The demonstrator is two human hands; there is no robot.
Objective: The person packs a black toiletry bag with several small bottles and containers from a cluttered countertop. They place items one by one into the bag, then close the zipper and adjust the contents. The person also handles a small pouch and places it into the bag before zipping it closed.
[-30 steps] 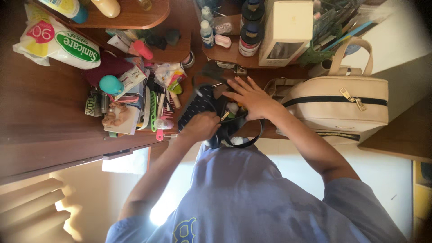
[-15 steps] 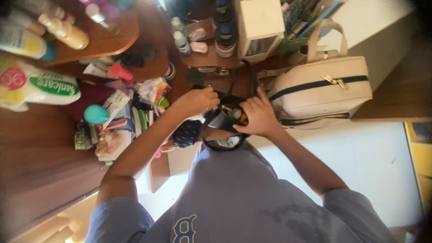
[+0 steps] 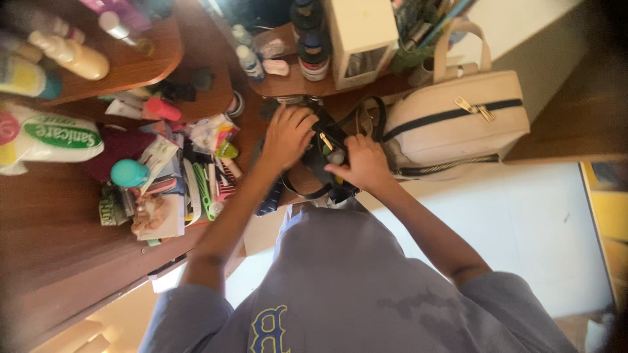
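A small black bag (image 3: 327, 160) with a dark strap lies on the wooden table (image 3: 59, 229) in front of me. My left hand (image 3: 286, 135) grips the bag's far left side, fingers curled over its top edge. My right hand (image 3: 362, 163) holds the bag's right side. Small items, one white and round, show inside the bag's mouth. A dark spotted pouch (image 3: 269, 198) lies partly under my left forearm.
A beige handbag (image 3: 458, 124) with a black zip stands to the right. A heap of combs, tubes and packets (image 3: 176, 176) sits to the left, by a white cotton pack (image 3: 49, 137). Bottles and a white box (image 3: 358, 39) fill the shelves behind.
Both hands and the black bag moved farther onto the table, towards the shelves. My left hand shifted from the bag's left strap to its top edge. The camera view swung slightly.
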